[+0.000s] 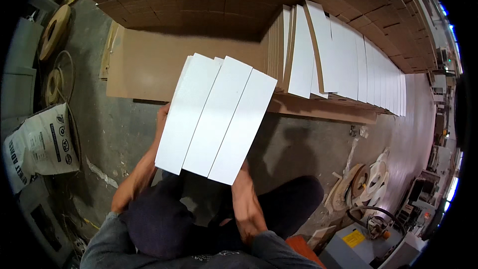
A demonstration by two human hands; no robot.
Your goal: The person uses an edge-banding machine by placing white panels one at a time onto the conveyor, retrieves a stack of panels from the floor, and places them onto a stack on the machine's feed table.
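Both hands grip fanned white boards (214, 119): left hand (162, 117) at side edge, right hand (244, 179) under bottom. Square edges before stacking.

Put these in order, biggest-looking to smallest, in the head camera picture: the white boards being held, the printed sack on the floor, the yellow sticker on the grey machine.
1. White boards, though they are nearest the camera.
2. Printed sack.
3. Yellow sticker.
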